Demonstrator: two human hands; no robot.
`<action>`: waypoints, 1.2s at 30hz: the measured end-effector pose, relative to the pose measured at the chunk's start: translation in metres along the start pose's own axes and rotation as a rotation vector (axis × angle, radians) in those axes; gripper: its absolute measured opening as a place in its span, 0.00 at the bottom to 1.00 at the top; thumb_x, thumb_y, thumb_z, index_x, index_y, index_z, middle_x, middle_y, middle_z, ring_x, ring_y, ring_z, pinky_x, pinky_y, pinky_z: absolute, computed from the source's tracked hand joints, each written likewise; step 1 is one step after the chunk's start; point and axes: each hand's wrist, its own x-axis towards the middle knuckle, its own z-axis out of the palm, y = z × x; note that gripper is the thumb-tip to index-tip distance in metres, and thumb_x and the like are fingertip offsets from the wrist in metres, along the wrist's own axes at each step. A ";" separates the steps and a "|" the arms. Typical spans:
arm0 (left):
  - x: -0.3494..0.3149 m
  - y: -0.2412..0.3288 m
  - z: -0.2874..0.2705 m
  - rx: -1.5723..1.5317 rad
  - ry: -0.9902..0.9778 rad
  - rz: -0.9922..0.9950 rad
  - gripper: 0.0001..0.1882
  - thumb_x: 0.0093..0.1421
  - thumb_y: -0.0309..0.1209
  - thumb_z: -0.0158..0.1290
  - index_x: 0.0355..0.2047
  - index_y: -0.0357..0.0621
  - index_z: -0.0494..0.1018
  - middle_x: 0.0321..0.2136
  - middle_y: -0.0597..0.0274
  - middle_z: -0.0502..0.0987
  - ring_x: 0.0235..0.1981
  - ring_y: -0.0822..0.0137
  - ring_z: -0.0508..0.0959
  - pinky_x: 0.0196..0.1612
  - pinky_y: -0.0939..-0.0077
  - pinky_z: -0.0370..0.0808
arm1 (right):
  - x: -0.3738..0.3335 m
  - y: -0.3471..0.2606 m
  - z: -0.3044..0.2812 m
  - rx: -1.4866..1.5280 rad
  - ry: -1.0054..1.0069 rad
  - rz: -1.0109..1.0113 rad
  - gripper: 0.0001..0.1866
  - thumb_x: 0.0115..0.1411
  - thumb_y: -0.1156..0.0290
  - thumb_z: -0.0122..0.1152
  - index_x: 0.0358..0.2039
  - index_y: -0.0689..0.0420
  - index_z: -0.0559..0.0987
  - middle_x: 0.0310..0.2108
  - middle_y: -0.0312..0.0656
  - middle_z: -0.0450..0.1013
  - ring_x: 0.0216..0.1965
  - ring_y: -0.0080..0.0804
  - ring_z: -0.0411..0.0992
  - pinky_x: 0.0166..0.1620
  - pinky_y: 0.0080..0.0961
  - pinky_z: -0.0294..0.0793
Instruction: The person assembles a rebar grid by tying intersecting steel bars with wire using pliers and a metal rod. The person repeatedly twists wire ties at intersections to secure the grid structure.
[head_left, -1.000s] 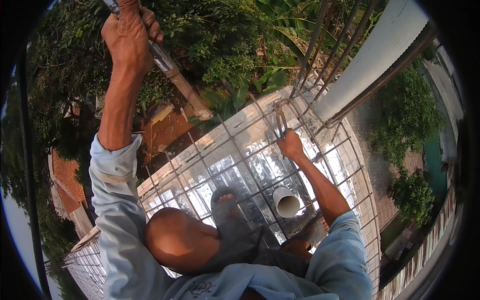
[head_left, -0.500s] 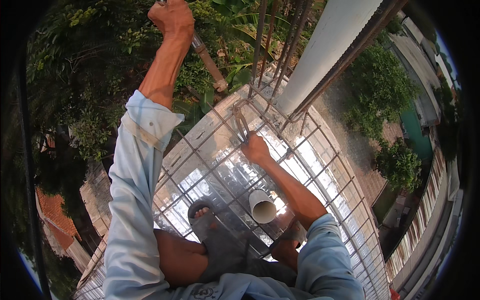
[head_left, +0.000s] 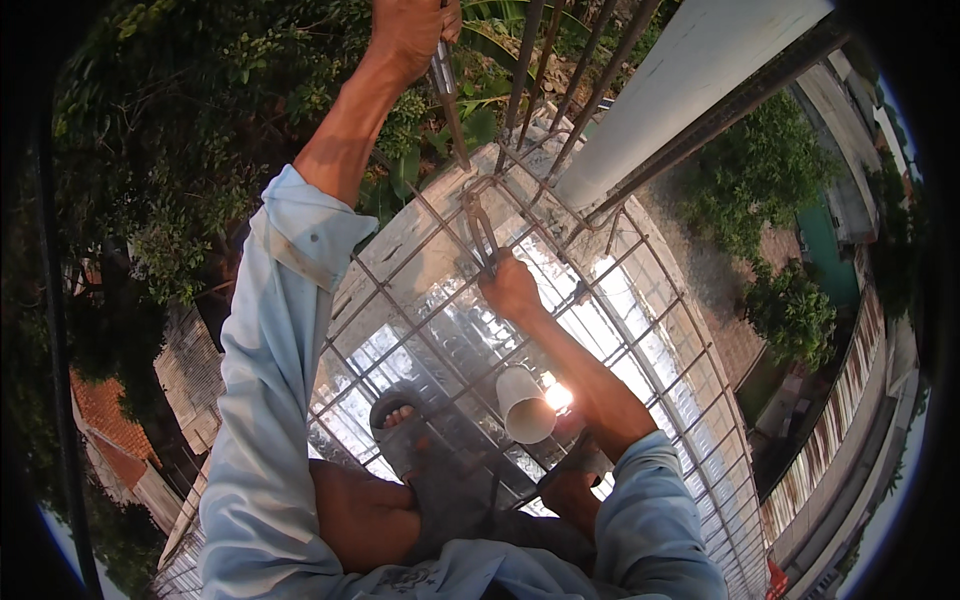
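Note:
My left hand [head_left: 408, 38], at the top of the view, is closed around a long tool with a bright metal upper part and a rusty shaft [head_left: 450, 105]. That tool's lower tip is close to the corner of the rebar mesh [head_left: 400, 312]; whether they touch I cannot tell. Lower down, my right hand [head_left: 510, 287] grips the handles of a pair of pincers [head_left: 482, 235]. The rusty jaws of the pincers lie beside a bent bar end at the mesh's far corner.
Upright rebars [head_left: 527, 75] and a thick pale pipe [head_left: 680, 100] rise beyond the corner. A short white pipe [head_left: 525, 408] stands up through the mesh near my sandalled feet [head_left: 400, 415]. Shiny sheeting lies beneath; trees and roofs [head_left: 110, 420] are far below the edge.
My left hand has moved right with the long tool, which now stands steeper with its tip nearer the mesh corner. The right hand and pincers have barely shifted.

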 end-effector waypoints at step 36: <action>-0.012 -0.021 0.021 0.027 0.074 -0.069 0.17 0.60 0.34 0.58 0.16 0.49 0.66 0.10 0.74 0.63 0.09 0.78 0.61 0.13 0.75 0.55 | -0.001 -0.004 0.002 0.008 0.016 0.009 0.22 0.58 0.69 0.61 0.47 0.71 0.69 0.35 0.68 0.77 0.40 0.63 0.78 0.45 0.50 0.78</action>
